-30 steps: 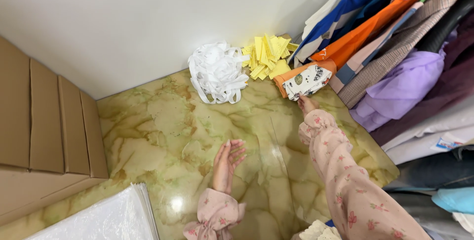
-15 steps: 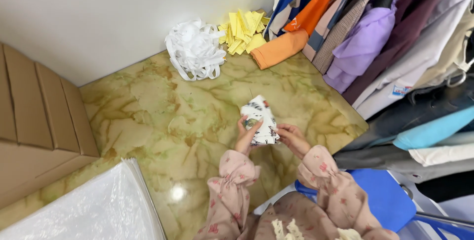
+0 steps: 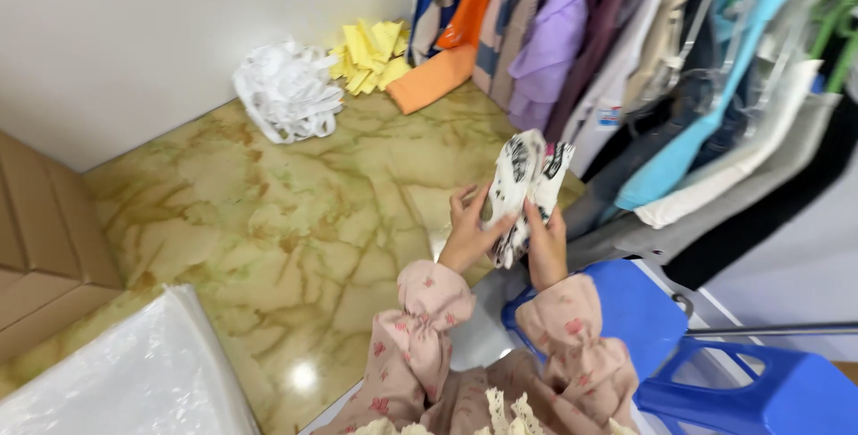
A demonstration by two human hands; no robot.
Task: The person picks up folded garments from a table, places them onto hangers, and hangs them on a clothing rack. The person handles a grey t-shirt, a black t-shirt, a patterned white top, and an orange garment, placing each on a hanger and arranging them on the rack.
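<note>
Both hands hold a small white cloth with black print (image 3: 525, 186) up in front of the person, above the marble floor (image 3: 268, 220). The left hand (image 3: 469, 234) grips the cloth's lower left side, its fingers closed around the fabric from the left. The right hand (image 3: 545, 243) clamps the lower right part, thumb pressed on the front. The cloth rises above both hands, bunched and folded, its top end standing clear of the fingers, and its lowest bit hangs between the two palms. Both wrists wear pink floral sleeves (image 3: 420, 328).

At the far edge of the floor, against the wall, lie a white heap of strips (image 3: 286, 91) and, just beside it, a yellow pile (image 3: 368, 55); an orange cloth (image 3: 433, 79) touches the yellow pile's right side. Hanging clothes (image 3: 626, 59) fill the right side, close behind the cloth. A blue stool (image 3: 715, 372) stands at the near right, cardboard boxes (image 3: 40, 238) at the left edge, and a clear plastic bag (image 3: 134, 381) at the near left corner.
</note>
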